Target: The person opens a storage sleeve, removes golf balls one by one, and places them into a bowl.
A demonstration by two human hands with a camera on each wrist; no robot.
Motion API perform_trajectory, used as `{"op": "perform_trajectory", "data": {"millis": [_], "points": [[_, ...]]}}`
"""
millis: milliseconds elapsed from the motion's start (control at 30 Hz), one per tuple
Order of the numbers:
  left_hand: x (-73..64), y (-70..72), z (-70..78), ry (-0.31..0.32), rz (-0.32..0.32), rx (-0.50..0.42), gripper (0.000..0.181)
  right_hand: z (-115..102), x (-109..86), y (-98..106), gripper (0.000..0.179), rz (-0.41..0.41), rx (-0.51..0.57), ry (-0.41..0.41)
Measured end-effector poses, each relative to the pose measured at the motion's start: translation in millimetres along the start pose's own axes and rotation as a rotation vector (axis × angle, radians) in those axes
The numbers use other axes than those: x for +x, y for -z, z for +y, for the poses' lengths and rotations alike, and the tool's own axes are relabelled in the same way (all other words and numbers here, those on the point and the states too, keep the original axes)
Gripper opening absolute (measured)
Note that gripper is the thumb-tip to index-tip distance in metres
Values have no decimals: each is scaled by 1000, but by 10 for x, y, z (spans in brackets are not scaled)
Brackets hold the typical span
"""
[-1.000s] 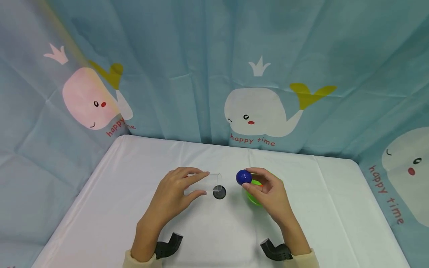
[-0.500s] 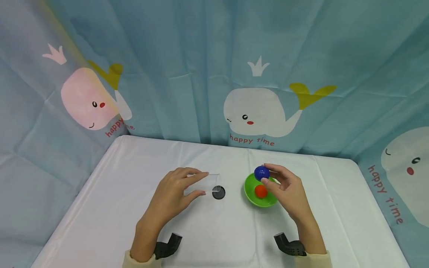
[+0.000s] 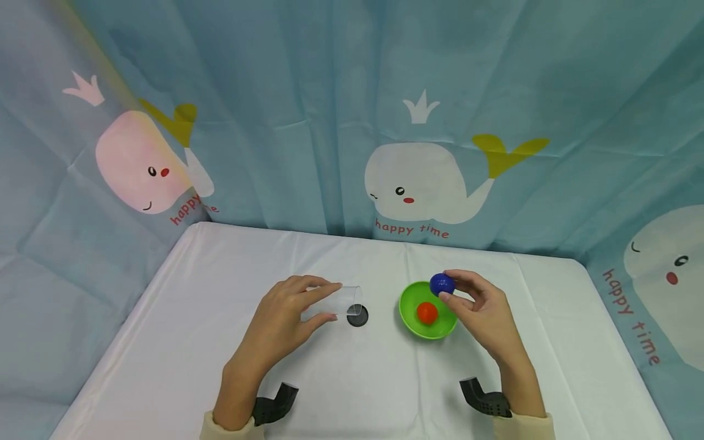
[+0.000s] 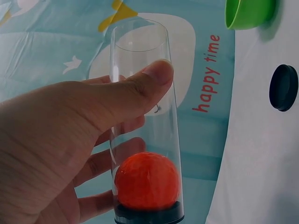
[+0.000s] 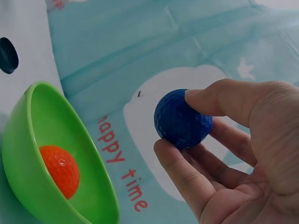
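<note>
My left hand point(image 3: 285, 315) grips a clear plastic tube point(image 4: 145, 126), thumb on one side and fingers behind it. Inside the tube, an orange golf ball point(image 4: 147, 181) rests at the end closed by a black cap point(image 4: 149, 214); the other end is uncapped. My right hand point(image 3: 480, 315) pinches a blue golf ball point(image 5: 181, 119) between thumb and fingertips, over the far right rim of a green bowl point(image 3: 407, 319). Another orange golf ball point(image 5: 60, 171) lies in that bowl. In the head view the hand hides most of the tube.
A loose round black cap point(image 3: 357, 315) lies on the white tablecloth point(image 3: 363, 391) between the left hand and the bowl. A blue curtain point(image 3: 297, 122) with whale prints stands behind the table. Each wrist wears a black camera mount, such as the right mount point(image 3: 484, 400).
My right hand has moved right with the blue golf ball, uncovering the green bowl and the orange ball in it. The left hand has kept its hold on the tube, almost still.
</note>
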State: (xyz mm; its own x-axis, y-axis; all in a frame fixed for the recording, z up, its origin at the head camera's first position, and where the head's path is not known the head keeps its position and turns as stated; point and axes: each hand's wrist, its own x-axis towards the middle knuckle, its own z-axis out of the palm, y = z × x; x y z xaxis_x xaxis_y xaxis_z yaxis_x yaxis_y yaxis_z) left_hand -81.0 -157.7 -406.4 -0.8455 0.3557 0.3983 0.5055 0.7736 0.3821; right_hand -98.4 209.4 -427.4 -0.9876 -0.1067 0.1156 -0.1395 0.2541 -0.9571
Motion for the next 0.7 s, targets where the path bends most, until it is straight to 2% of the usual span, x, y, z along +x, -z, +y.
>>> {"op": "perform_trajectory", "data": {"millis": [300,567,700], "points": [[-2,3,10,6,-3,0,59,-32,-13,-24,43,-33,-36,-38],[-14,-5,6,11,-10,-7,58,17,2,-56,38,-46,-155,62],[-13,-5,7,9,-13,-9,58,28,5,-69,38,-45,-184,86]]}}
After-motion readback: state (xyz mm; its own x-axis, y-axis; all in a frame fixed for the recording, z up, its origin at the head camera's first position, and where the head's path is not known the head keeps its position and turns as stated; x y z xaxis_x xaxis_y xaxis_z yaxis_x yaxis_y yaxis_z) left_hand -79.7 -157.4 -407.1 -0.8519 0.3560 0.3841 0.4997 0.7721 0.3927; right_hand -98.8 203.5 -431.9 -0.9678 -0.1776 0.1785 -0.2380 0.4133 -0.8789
